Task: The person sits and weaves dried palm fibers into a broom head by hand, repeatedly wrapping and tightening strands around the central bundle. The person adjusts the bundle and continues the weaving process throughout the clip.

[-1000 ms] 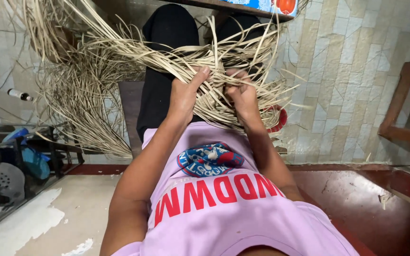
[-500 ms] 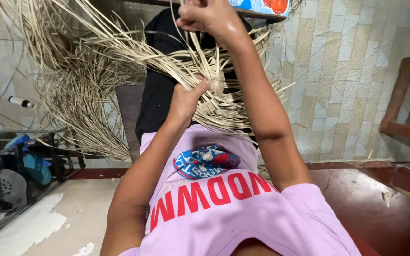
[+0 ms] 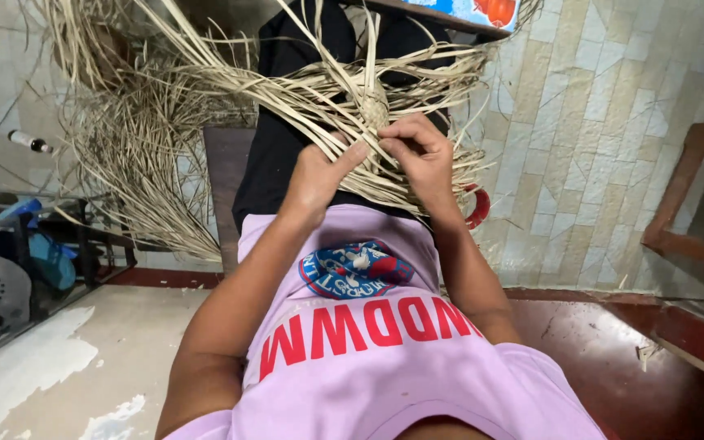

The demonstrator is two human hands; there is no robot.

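Observation:
A half-woven piece of pale dried straw strips [image 3: 372, 106] lies across my lap, over black trousers. My left hand [image 3: 319, 175] presses its thumb and fingers onto the strips at the near edge of the weave. My right hand [image 3: 417, 151] pinches a strip beside the tight woven knot in the middle. The two hands almost touch. Long loose strips [image 3: 148, 147] fan out to the left and upward from the weave. My pink shirt fills the lower part of the view.
A brown wooden seat [image 3: 222, 187] shows under my legs. A dark metal rack with blue items [image 3: 34, 253] stands at the left. A wooden chair frame [image 3: 694, 212] is at the right by the tiled wall. A small bottle [image 3: 30, 143] lies at the left.
My right hand, raised high pulling a strip half a second ago, has come back down to the weave beside my left hand. The left hand stayed on the strips.

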